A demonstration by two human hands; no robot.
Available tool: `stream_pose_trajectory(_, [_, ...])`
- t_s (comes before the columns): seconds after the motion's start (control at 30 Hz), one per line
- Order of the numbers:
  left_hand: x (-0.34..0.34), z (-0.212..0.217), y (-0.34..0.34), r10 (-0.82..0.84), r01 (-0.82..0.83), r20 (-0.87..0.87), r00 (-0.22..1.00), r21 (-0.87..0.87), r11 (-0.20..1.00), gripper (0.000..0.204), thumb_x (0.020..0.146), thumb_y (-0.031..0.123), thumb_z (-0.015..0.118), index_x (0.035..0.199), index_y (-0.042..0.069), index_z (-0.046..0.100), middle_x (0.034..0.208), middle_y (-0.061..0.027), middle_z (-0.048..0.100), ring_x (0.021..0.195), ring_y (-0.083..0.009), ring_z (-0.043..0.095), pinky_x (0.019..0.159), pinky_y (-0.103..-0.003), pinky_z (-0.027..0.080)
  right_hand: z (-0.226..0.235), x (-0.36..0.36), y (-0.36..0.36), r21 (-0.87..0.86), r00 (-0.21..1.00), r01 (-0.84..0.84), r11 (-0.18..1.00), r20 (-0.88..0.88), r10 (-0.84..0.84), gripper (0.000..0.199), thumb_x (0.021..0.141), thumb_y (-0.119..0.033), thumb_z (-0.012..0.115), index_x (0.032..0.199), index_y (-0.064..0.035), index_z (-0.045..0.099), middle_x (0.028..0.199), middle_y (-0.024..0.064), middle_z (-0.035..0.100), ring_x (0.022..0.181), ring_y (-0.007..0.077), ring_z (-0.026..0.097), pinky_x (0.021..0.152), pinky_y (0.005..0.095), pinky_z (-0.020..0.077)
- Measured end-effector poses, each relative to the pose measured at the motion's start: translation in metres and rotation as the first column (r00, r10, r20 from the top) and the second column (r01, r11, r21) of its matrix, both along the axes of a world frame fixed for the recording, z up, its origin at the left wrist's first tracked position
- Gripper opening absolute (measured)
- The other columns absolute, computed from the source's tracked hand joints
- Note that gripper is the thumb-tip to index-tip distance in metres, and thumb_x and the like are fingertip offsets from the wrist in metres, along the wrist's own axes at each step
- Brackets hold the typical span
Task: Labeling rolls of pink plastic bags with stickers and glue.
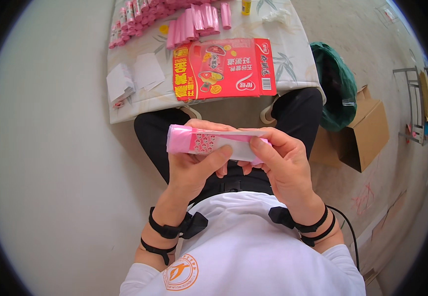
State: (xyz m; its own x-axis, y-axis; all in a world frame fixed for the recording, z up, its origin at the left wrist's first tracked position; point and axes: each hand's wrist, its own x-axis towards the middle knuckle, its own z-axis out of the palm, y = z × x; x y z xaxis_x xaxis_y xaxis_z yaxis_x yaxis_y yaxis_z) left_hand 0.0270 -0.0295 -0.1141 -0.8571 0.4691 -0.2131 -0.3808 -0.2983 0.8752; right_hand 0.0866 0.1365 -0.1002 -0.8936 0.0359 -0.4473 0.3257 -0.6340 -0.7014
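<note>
Above my lap, a roll of pink plastic bags (179,140) lies across both hands. A paper label (205,142), white with a pink patterned end, covers part of the roll. My left hand (190,165) grips the roll from below, its thumb pressing on the label's front. At the other end, my right hand (287,159) pinches the label and the roll between thumb and fingers. The fingertips behind the roll are partly hidden.
Ahead stands a table with a patterned white cloth (162,101). On it lie a red printed cardboard sheet (246,66), white paper slips (148,70), several bare pink rolls (190,23) and a pile of labelled rolls (134,17). To the right are a green bag (339,111) and a cardboard box (369,130).
</note>
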Motion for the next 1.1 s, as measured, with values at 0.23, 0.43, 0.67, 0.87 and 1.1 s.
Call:
stream_pose_trajectory(0.23, [0.024, -0.004, 0.029, 0.284, -0.275, 0.176, 0.943, -0.072, 0.959, 0.039, 0.091, 0.014, 0.063, 0.124, 0.002, 0.045, 0.104, -0.0147, 0.064, 0.077, -0.0123, 0.062, 0.061, -0.023, 0.051, -0.023, 0.005, -0.028, 0.336, 0.950, 0.285, 0.898, -0.222, -0.218, 0.017, 0.090, 0.001, 0.062, 0.106, 0.0056, 0.064, 0.094, 0.0063, 0.056, 0.076, 0.0112, 0.062, 0.061, 0.0211, 0.0557])
stream_pose_trajectory(0.43, [0.020, -0.002, 0.048, 0.416, -0.416, 0.090, 0.905, -0.025, 0.909, 0.034, 0.095, 0.018, 0.060, 0.119, 0.001, 0.044, 0.096, -0.0097, 0.062, 0.084, -0.0158, 0.064, 0.064, -0.026, 0.053, -0.020, 0.003, -0.039, 0.581, 0.892, 0.389, 0.715, -0.431, -0.135, 0.016, 0.088, 0.005, 0.062, 0.104, 0.0070, 0.062, 0.097, 0.0109, 0.057, 0.076, 0.0134, 0.064, 0.060, 0.0238, 0.0571])
stream_pose_trajectory(0.67, [0.010, -0.007, 0.037, 0.337, -0.331, 0.083, 0.938, -0.071, 0.941, 0.023, 0.094, 0.019, 0.060, 0.110, 0.005, 0.050, 0.091, -0.0060, 0.063, 0.075, -0.0080, 0.060, 0.065, -0.023, 0.050, -0.012, -0.004, -0.020, 0.294, 0.996, 0.030, 0.955, -0.092, -0.003, 0.024, 0.085, -0.003, 0.070, 0.107, 0.0031, 0.061, 0.091, 0.0055, 0.062, 0.075, 0.0109, 0.063, 0.060, 0.0215, 0.0529])
stream_pose_trajectory(0.87, [0.009, -0.008, 0.036, 0.317, -0.314, -0.003, 0.948, -0.137, 0.939, 0.020, 0.095, 0.021, 0.059, 0.105, 0.005, 0.051, 0.086, -0.0043, 0.063, 0.067, -0.0052, 0.058, 0.053, -0.020, 0.047, -0.007, -0.003, -0.027, 0.435, 0.989, -0.009, 0.900, -0.127, 0.071, 0.019, 0.092, -0.006, 0.061, 0.107, 0.0071, 0.063, 0.098, 0.0071, 0.059, 0.074, 0.0090, 0.059, 0.062, 0.0216, 0.0508])
stream_pose_trajectory(1.1, [0.005, -0.006, 0.041, 0.338, -0.335, 0.102, 0.936, -0.050, 0.941, 0.024, 0.092, 0.023, 0.063, 0.106, 0.004, 0.055, 0.084, -0.0033, 0.064, 0.057, -0.0043, 0.057, 0.041, -0.019, 0.044, -0.018, 0.004, -0.036, 0.089, 0.992, 0.117, 0.989, -0.049, -0.113, 0.021, 0.095, -0.012, 0.058, 0.098, 0.0076, 0.067, 0.093, 0.0121, 0.066, 0.077, 0.0147, 0.065, 0.062, 0.0269, 0.0543])
